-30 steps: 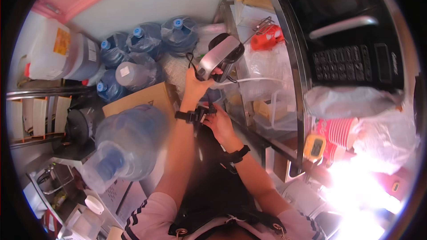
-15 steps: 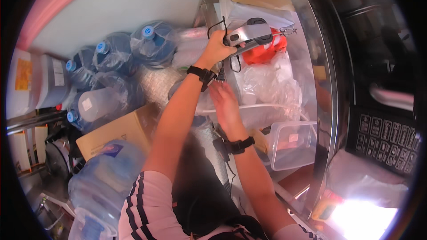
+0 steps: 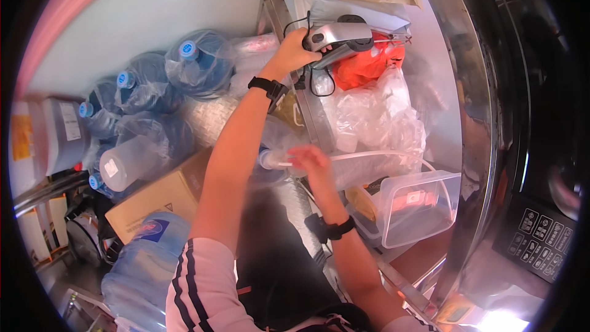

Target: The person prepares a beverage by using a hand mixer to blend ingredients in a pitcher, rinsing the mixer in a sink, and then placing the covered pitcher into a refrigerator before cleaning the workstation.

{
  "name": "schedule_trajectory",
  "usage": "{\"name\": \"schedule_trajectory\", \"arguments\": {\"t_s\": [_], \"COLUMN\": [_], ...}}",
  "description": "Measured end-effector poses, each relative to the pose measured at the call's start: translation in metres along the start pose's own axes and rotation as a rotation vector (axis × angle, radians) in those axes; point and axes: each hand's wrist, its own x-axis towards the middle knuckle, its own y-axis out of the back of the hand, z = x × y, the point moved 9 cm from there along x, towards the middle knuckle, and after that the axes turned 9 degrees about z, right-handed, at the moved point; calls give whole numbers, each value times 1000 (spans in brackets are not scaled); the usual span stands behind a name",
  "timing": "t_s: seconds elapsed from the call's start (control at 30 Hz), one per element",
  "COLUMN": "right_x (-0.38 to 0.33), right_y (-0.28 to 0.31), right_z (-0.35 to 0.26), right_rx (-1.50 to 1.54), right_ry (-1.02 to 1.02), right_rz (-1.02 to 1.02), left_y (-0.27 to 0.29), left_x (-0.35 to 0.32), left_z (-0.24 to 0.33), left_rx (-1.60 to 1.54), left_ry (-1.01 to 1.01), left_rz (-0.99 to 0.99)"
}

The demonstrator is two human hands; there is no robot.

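My left hand (image 3: 294,52) is closed around a silver-and-black electric hand mixer (image 3: 341,35), held up over the shelf. Metal beaters (image 3: 401,40) stick out from its right end. From the grip hangs the black cord (image 3: 321,89), and its plug (image 3: 300,81) dangles below my left hand. Lower down, my right hand (image 3: 313,163) has loosely bent fingers, somewhat blurred, and no held object shows in it. It is beside a white hose (image 3: 362,155) and a bottle neck (image 3: 268,158); I cannot tell whether it touches them.
Several large blue water bottles (image 3: 200,71) in plastic wrap stand at the left, above a cardboard box (image 3: 157,197). A red bag (image 3: 362,69) and clear plastic bags (image 3: 375,114) lie under the mixer. At right are a clear bin (image 3: 421,209) and a black control panel (image 3: 538,237).
My right hand has dropped away from the dangling plug toward the hose and bottle neck. My left hand still grips the hand mixer, now slightly higher in view. The view has shifted a little.
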Motion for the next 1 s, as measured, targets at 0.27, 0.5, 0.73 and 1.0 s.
{"name": "schedule_trajectory", "arguments": {"t_s": [0.27,0.5,0.73,1.0], "right_x": [98,84,76,78], "right_y": [-18,-46,4,28], "right_z": [-120,-142,-235,-291], "right_rx": [-352,-605,-759,-635], "right_ry": [523,734,946,950], "right_rz": [408,361,647,682], "left_y": [5,11,29,46], "left_x": [-27,-38,-32,-48], "left_z": [52,57,86,112], "left_rx": [-40,-135,-207,96], "left_ry": [-27,72,48,-141], "left_rz": [-15,-82,89,300]}}
